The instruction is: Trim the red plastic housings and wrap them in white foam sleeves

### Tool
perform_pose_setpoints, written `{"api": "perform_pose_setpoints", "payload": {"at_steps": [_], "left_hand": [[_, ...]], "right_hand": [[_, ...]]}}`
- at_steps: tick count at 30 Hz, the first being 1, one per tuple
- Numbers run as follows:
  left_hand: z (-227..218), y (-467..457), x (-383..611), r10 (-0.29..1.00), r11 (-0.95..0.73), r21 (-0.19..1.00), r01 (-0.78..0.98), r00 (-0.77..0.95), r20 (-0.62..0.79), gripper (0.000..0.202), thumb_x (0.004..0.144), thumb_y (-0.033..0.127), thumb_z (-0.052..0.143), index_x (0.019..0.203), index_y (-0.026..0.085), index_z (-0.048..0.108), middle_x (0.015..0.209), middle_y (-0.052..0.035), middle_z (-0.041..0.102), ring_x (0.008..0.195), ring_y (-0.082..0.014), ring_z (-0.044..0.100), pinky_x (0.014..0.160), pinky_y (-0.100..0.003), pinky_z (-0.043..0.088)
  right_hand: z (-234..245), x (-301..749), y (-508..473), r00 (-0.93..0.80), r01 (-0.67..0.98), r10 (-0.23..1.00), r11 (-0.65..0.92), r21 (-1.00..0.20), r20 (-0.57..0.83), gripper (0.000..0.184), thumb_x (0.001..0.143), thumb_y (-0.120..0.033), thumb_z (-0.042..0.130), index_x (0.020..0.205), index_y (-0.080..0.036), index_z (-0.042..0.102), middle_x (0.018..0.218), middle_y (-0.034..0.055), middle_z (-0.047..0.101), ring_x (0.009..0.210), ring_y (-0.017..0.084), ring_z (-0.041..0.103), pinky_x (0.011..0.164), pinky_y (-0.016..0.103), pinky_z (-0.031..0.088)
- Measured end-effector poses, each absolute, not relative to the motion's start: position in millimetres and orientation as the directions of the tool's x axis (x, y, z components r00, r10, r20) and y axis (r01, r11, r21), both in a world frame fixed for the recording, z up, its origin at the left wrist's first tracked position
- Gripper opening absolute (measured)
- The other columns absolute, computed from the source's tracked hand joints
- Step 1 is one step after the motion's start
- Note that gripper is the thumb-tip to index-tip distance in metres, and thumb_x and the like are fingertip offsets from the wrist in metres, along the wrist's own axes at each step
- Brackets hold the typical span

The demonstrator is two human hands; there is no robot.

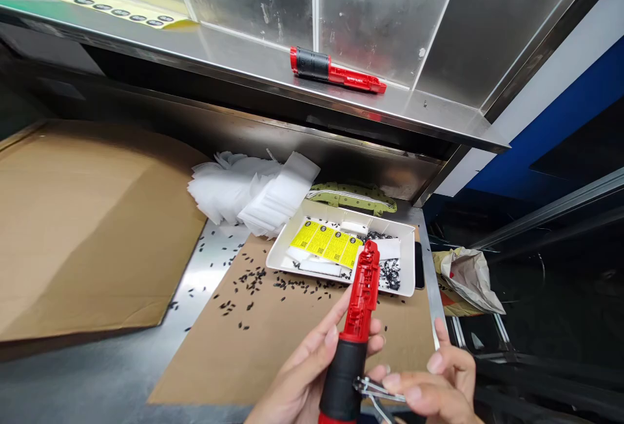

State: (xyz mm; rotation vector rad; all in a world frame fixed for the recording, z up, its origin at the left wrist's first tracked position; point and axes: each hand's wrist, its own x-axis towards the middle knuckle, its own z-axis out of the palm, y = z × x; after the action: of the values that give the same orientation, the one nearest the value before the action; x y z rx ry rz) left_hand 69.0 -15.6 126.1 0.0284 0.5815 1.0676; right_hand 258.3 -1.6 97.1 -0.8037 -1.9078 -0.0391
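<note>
My left hand (299, 372) is closed round a red and black plastic tool housing (363, 297), held tilted with its open red half pointing away and up. Recesses and ribs show inside the red half. In my right hand (436, 382) a metal nail clipper (380, 390) is pinched between thumb and fingers. Its jaws are at the side of the housing's black sleeve; whether they touch it I cannot tell. The housing's lower end runs out of the picture.
Beyond the hands, a white tray (408, 261) holds yellow labels (324, 242) and small black parts. More black bits (251, 279) litter the cardboard sheet (234, 359). White foam sheets (234, 186) and a large carton (92, 229) lie left. A similar housing (336, 71) rests on the metal shelf.
</note>
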Motion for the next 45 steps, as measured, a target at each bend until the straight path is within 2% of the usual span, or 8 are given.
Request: {"api": "perform_pose_setpoints", "payload": {"at_steps": [5,9,13,17,22,25,31,45], "left_hand": [[128.1,-16.5,69.4,0.803,0.516,0.314,-0.797,0.322,-0.502,0.065,0.088,0.029,0.063,0.146,0.015,0.036,0.111,-0.0160,0.073,0.100,-0.0222,0.068,0.087,-0.033,0.054],[123.3,-15.6,68.9,0.820,0.497,0.305,-0.812,0.326,-0.471,0.054,0.087,0.027,0.065,0.138,0.016,0.050,0.113,-0.0149,0.073,0.100,-0.0230,0.069,0.086,-0.033,0.055],[120.8,-15.3,68.2,0.834,0.488,0.286,-0.824,0.344,-0.431,0.048,0.085,0.023,0.067,0.132,0.017,0.057,0.113,-0.0149,0.074,0.099,-0.0231,0.069,0.086,-0.033,0.056],[123.9,-15.9,69.5,0.817,0.493,0.312,-0.812,0.308,-0.487,0.061,0.089,0.024,0.061,0.144,0.013,0.038,0.114,-0.0190,0.072,0.101,-0.0243,0.069,0.088,-0.038,0.055],[121.4,-16.4,71.4,0.797,0.521,0.270,-0.810,0.349,-0.492,0.076,0.091,0.025,0.058,0.152,0.014,0.014,0.114,-0.0204,0.071,0.098,-0.0244,0.069,0.090,-0.040,0.054],[117.6,-16.5,70.1,0.813,0.509,0.237,-0.828,0.371,-0.449,0.069,0.091,0.023,0.058,0.150,0.014,0.024,0.114,-0.0202,0.072,0.098,-0.0247,0.069,0.090,-0.042,0.054],[116.3,-15.9,67.3,0.843,0.484,0.238,-0.842,0.375,-0.386,0.039,0.089,0.022,0.061,0.127,0.015,0.061,0.113,-0.0173,0.073,0.101,-0.0246,0.069,0.087,-0.035,0.055],[115.4,-15.9,71.1,0.834,0.492,0.236,-0.838,0.377,-0.402,0.046,0.089,0.022,0.062,0.134,0.015,0.054,0.114,-0.0182,0.072,0.101,-0.0245,0.069,0.087,-0.036,0.055]], "right_hand": [[90.2,254.7,-7.6,-0.281,0.550,0.522,0.775,-0.310,0.806,0.012,0.080,-0.026,0.071,0.080,-0.027,0.059,0.061,-0.0078,0.072,0.056,0.014,0.057,0.099,0.056,0.049],[82.8,244.7,-16.7,-0.151,0.606,0.574,0.697,-0.383,0.805,0.011,0.082,-0.028,0.069,0.080,-0.027,0.059,0.063,-0.0060,0.072,0.059,0.015,0.057,0.101,0.060,0.045],[93.2,256.2,-6.0,-0.287,0.576,0.525,0.763,-0.293,0.801,0.014,0.079,-0.028,0.073,0.080,-0.027,0.059,0.062,-0.0078,0.072,0.056,0.014,0.058,0.099,0.055,0.050],[98.9,258.4,-2.4,-0.362,0.541,0.493,0.803,-0.252,0.791,0.015,0.077,-0.026,0.074,0.078,-0.027,0.059,0.059,-0.0096,0.071,0.054,0.013,0.058,0.097,0.052,0.051],[89.0,242.9,-22.1,-0.016,0.552,0.639,0.647,-0.526,0.769,0.016,0.081,-0.028,0.074,0.076,-0.026,0.058,0.063,-0.0057,0.071,0.060,0.015,0.059,0.099,0.059,0.047],[92.5,247.2,-21.4,0.060,0.467,0.652,0.651,-0.599,0.756,0.018,0.081,-0.036,0.073,0.079,-0.026,0.058,0.061,-0.0042,0.070,0.063,0.017,0.061,0.096,0.062,0.048],[102.9,239.2,-9.4,0.050,0.510,0.624,0.656,-0.557,0.780,0.027,0.073,-0.043,0.080,0.085,-0.027,0.062,0.069,-0.0013,0.072,0.082,0.023,0.066,0.099,0.070,0.041],[90.1,250.9,-10.5,-0.239,0.539,0.535,0.767,-0.348,0.811,0.012,0.081,-0.028,0.072,0.078,-0.027,0.060,0.060,-0.0077,0.071,0.057,0.014,0.056,0.102,0.057,0.046]]}}
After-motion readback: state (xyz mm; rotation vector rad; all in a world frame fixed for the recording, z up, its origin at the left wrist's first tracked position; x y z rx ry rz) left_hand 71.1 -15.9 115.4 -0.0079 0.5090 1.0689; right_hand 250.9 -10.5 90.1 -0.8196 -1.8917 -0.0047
